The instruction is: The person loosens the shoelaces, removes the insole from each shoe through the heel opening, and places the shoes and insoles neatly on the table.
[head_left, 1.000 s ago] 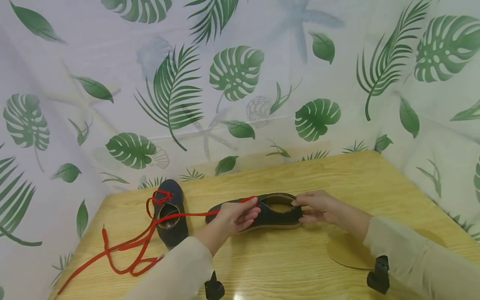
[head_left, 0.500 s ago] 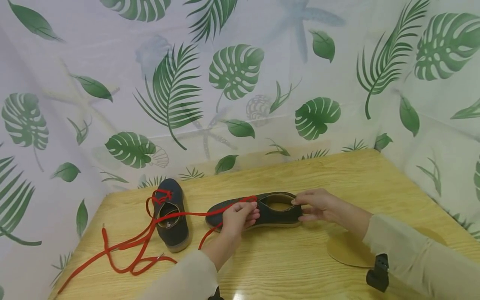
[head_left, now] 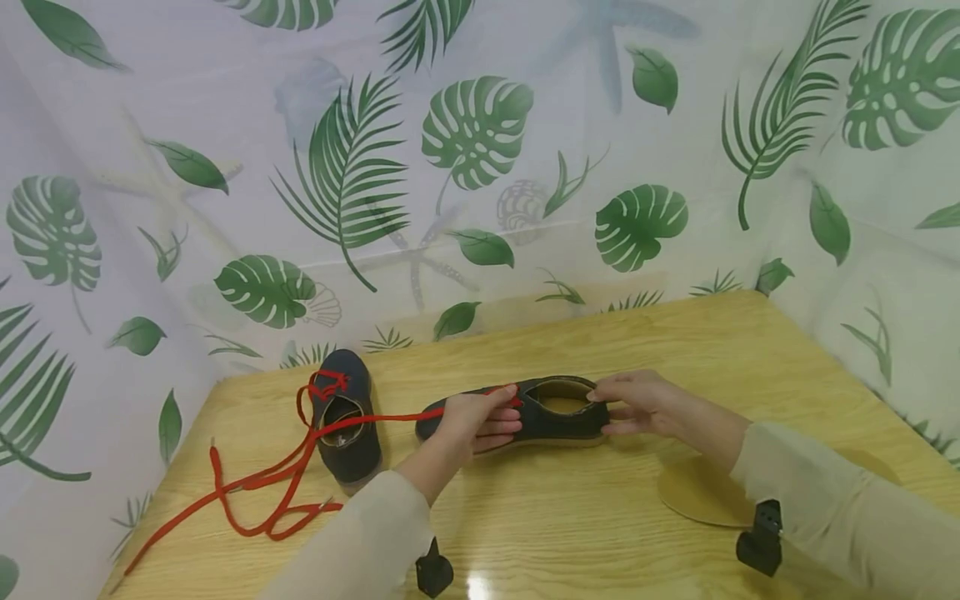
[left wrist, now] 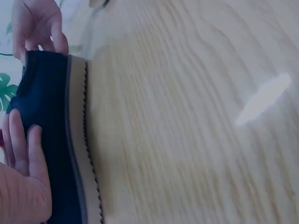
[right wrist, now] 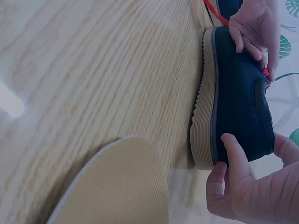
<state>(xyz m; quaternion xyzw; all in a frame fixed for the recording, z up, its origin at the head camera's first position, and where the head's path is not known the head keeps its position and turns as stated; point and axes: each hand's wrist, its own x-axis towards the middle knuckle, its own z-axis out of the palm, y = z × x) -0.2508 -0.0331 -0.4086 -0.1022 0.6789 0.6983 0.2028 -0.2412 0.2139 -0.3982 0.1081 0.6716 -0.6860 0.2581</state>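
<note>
A dark navy shoe point(head_left: 555, 429) with a thick tan sole lies sideways mid-table, toe to the left. My left hand point(head_left: 480, 421) rests on its front part, thumb by the red shoelace point(head_left: 405, 417), with fairly straight fingers along the near side; the left wrist view shows them flat on the upper. My right hand point(head_left: 637, 404) holds the heel, thumb at the opening's rim and fingers around the back, as the right wrist view shows. Part of the lace and the toe area are hidden behind my left hand.
A second navy shoe point(head_left: 347, 458) with red laces stands to the left, toe toward the wall. Long loose laces point(head_left: 262, 529) trail over the wooden table point(head_left: 600, 533). Beneath my right forearm lies a tan insole point(head_left: 697, 496). A leaf-patterned cloth point(head_left: 480, 167) hangs behind.
My left hand drew its fingers together on the shoe's front half a second ago; now they are spread along its side again. The right hand stays at the heel. The view tilts slightly.
</note>
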